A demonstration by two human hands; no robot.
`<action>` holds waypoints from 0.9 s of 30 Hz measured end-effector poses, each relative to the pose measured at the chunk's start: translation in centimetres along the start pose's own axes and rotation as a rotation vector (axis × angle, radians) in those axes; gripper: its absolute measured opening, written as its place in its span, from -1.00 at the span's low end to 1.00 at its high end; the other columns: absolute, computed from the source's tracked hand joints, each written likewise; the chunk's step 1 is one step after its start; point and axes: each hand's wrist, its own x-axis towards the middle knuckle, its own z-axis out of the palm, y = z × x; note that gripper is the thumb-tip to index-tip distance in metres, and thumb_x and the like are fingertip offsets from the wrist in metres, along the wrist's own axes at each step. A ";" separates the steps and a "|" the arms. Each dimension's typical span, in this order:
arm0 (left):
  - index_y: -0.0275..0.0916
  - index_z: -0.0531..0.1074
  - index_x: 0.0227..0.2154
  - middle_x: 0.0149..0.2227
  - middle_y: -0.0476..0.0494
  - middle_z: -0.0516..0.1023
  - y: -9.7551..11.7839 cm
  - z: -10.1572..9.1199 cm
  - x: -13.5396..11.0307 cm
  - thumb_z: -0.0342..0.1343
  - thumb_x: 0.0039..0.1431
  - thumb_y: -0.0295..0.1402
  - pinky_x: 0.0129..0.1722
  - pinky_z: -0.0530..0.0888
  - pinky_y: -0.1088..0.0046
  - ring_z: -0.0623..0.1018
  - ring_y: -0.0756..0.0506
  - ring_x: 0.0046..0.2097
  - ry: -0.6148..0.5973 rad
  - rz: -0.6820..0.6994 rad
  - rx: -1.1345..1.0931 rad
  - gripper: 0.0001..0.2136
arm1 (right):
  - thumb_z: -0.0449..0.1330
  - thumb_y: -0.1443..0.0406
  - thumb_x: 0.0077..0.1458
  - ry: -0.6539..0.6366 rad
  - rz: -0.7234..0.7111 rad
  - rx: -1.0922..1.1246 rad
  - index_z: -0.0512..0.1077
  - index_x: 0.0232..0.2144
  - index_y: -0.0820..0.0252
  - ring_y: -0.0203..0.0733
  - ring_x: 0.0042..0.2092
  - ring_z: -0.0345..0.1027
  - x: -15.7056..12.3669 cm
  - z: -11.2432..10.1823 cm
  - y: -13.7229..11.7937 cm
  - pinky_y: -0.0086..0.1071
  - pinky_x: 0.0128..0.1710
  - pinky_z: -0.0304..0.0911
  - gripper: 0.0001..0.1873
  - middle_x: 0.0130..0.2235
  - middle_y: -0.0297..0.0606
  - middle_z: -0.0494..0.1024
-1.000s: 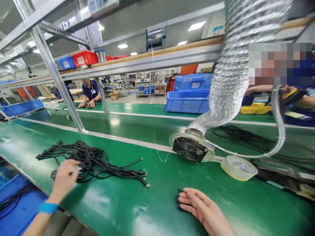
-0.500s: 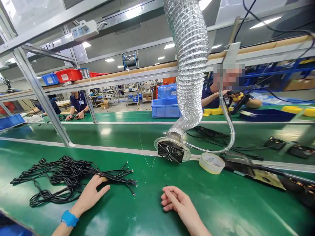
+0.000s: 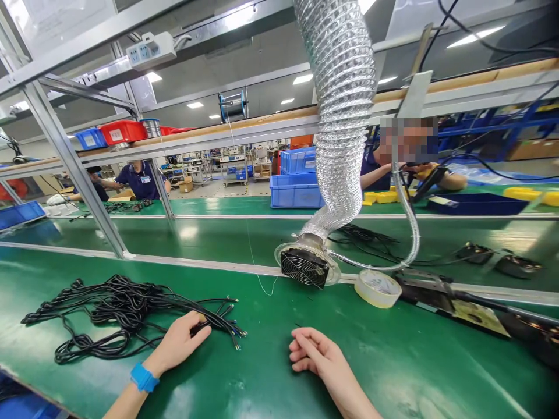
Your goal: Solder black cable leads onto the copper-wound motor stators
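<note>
Green bench mat (image 3: 262, 378) carries a loose bundle of black cables (image 3: 117, 314), left of centre, looped at the far-left side; the metal-tipped cable ends (image 3: 233, 333) fan out to the right. Left hand (image 3: 177, 343), with a blue wristband (image 3: 144, 377) at the wrist, lies on the strands just behind those ends, fingers gently curved; whether it actually pinches a strand cannot be told. Right hand (image 3: 321, 355) rests palm-down on the mat, well apart from the bundle, fingers loosely curled and empty.

Beyond the hands, at the mat's far edge: a round fan unit (image 3: 304, 267) on a flexible aluminium duct (image 3: 340, 116), and just right of it a roll of clear tape (image 3: 378, 288). A black fixture (image 3: 454, 305) lies further right.

Across the next bench, a co-worker (image 3: 138, 180) stands by more black cables; to the right, a second co-worker's hands grip a dark hand tool (image 3: 428, 181). Blue plastic crates (image 3: 297, 183) are stacked beyond the benches. A red crate (image 3: 122, 131) and a wire spool (image 3: 151, 127) sit on the overhead shelf (image 3: 218, 137).
</note>
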 end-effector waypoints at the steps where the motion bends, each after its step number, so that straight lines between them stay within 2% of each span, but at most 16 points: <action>1: -0.22 0.53 -0.30 -0.30 -0.14 0.56 0.2 0.1 0.2 -0.03 0.28 -0.08 -0.26 0.41 0.37 0.49 -0.13 -0.28 -0.016 -0.006 -0.021 -0.65 | 0.47 -0.06 -0.24 0.000 0.002 0.002 0.50 -0.41 0.23 -0.22 -0.49 0.42 0.0 0.0 0.0 -0.34 -0.48 0.41 -0.48 -0.49 -0.28 0.50; 5: -0.22 0.55 -0.33 -0.34 -0.11 0.56 0.7 0.1 0.8 -0.06 0.29 -0.03 -0.25 0.42 0.40 0.49 -0.13 -0.26 -0.035 0.003 -0.151 -0.60 | 0.49 -0.04 -0.26 -0.009 -0.003 0.009 0.51 -0.42 0.23 -0.22 -0.50 0.42 0.1 -0.1 0.0 -0.33 -0.48 0.42 -0.48 -0.49 -0.28 0.49; 10: -0.21 0.51 -0.54 -0.35 -0.12 0.51 1.6 0.3 0.4 -0.06 0.34 -0.08 -0.27 0.40 0.44 0.47 -0.08 -0.31 -0.082 0.124 -0.067 -0.55 | 0.47 -0.05 -0.23 -0.026 -0.015 0.000 0.51 -0.41 0.25 -0.23 -0.50 0.41 0.2 -0.3 0.1 -0.34 -0.48 0.41 -0.48 -0.50 -0.28 0.50; 11: -0.20 0.50 -0.55 -0.36 -0.11 0.49 1.4 0.2 0.2 -0.06 0.34 -0.09 -0.28 0.40 0.44 0.48 -0.08 -0.31 -0.050 0.132 -0.031 -0.56 | 0.47 -0.06 -0.23 -0.029 -0.013 0.000 0.51 -0.41 0.25 -0.23 -0.50 0.42 0.2 -0.3 0.1 -0.35 -0.49 0.40 -0.47 -0.49 -0.27 0.50; 13: -0.20 0.48 -0.53 -0.37 -0.11 0.49 0.4 -0.4 -0.1 -0.07 0.36 -0.11 -0.25 0.41 0.42 0.49 -0.09 -0.30 0.116 0.121 0.102 -0.57 | 0.47 -0.07 -0.22 -0.045 -0.005 0.001 0.51 -0.41 0.25 -0.23 -0.50 0.42 0.2 -0.5 0.1 -0.37 -0.48 0.40 -0.47 -0.49 -0.26 0.51; 15: -0.19 0.47 -0.52 -0.37 -0.14 0.50 -1.4 -1.3 -0.3 -0.08 0.36 -0.11 -0.21 0.41 0.36 0.50 -0.14 -0.28 0.339 0.081 0.328 -0.59 | 0.47 -0.07 -0.23 -0.074 0.009 -0.001 0.52 -0.40 0.25 -0.23 -0.49 0.43 0.2 -0.6 0.0 -0.36 -0.48 0.40 -0.46 -0.49 -0.25 0.52; 17: -0.18 0.50 -0.47 -0.34 -0.18 0.52 -3.5 -2.3 -0.4 -0.09 0.35 -0.12 -0.20 0.40 0.28 0.51 -0.19 -0.26 0.467 0.043 0.558 -0.61 | 0.47 -0.07 -0.24 -0.096 0.021 -0.007 0.51 -0.40 0.25 -0.22 -0.49 0.43 0.3 -0.6 0.0 -0.36 -0.48 0.40 -0.45 -0.48 -0.24 0.53; 19: -0.19 0.53 -0.42 -0.32 -0.21 0.53 -5.1 -2.8 -0.4 -0.09 0.35 -0.14 -0.21 0.40 0.24 0.51 -0.22 -0.25 0.472 0.039 0.715 -0.62 | 0.48 -0.08 -0.25 -0.105 0.022 -0.017 0.51 -0.41 0.25 -0.22 -0.50 0.43 0.4 -0.7 0.0 -0.36 -0.49 0.39 -0.45 -0.49 -0.25 0.53; 21: -0.19 0.55 -0.39 -0.30 -0.22 0.54 -5.8 -2.8 -0.1 -0.08 0.35 -0.14 -0.20 0.40 0.22 0.51 -0.23 -0.23 0.434 0.059 0.791 -0.63 | 0.46 -0.09 -0.24 -0.112 0.013 -0.025 0.51 -0.41 0.25 -0.22 -0.50 0.43 0.6 -0.7 0.2 -0.37 -0.49 0.39 -0.45 -0.49 -0.26 0.52; 24: -0.20 0.56 -0.36 -0.25 -0.25 0.55 -5.7 -2.1 0.6 -0.07 0.35 -0.11 -0.12 0.40 0.18 0.50 -0.25 -0.16 0.404 0.103 0.810 -0.62 | 0.44 -0.12 -0.20 -0.127 -0.004 -0.035 0.50 -0.39 0.24 -0.22 -0.49 0.43 0.8 -0.9 0.6 -0.37 -0.49 0.39 -0.44 -0.48 -0.25 0.53; 27: -0.23 0.56 -0.34 -0.22 -0.24 0.55 -5.3 -1.5 1.4 -0.12 0.38 -0.10 -0.10 0.40 0.18 0.50 -0.24 -0.13 0.361 0.100 0.730 -0.58 | 0.43 -0.15 -0.21 -0.136 -0.009 -0.049 0.48 -0.39 0.23 -0.23 -0.49 0.42 1.1 -0.9 0.9 -0.37 -0.49 0.39 -0.41 -0.48 -0.26 0.52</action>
